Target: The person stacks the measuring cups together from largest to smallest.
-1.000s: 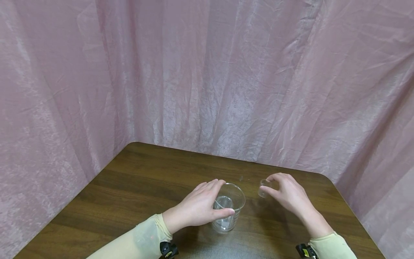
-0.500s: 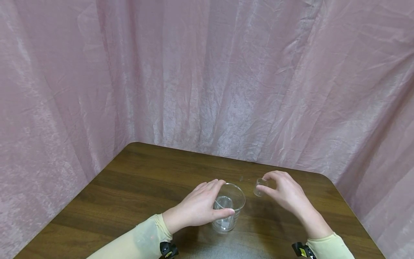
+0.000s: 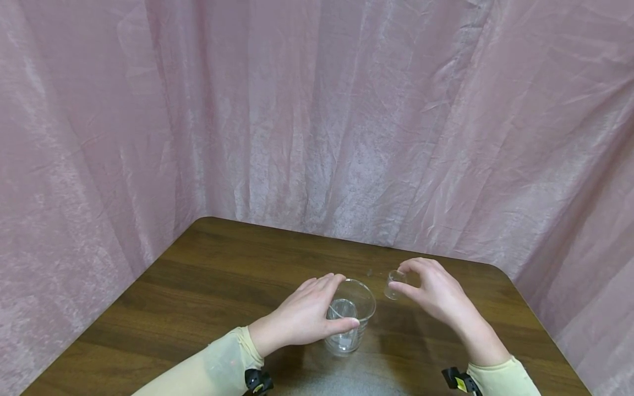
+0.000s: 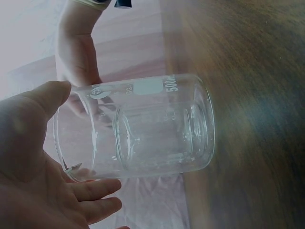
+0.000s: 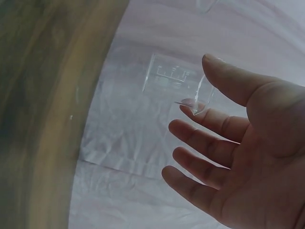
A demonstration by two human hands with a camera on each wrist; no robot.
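Observation:
A large glass beaker (image 3: 365, 324), printed 500 ml in the left wrist view, stands upright on the wooden table. My left hand (image 3: 307, 319) holds it near the rim, thumb on one side and fingers on the other. Inside sits a smaller glass vessel (image 4: 155, 136), apparently another beaker. To the right of them, my right hand (image 3: 441, 291) pinches a small clear beaker (image 3: 391, 290) by its rim between thumb and index finger. White markings show on this small beaker in the right wrist view, where it hangs above the table; the other fingers are loosely extended.
Pink curtains (image 3: 317, 121) hang behind and beside the brown wooden table (image 3: 223, 275). A tiny clear speck (image 3: 369, 272) lies on the table beyond the large beaker. Black camera straps are on both wrists.
My right hand has moved left and slightly away from me, bringing the small beaker nearer to the large one. The left hand and large beaker have stayed in place.

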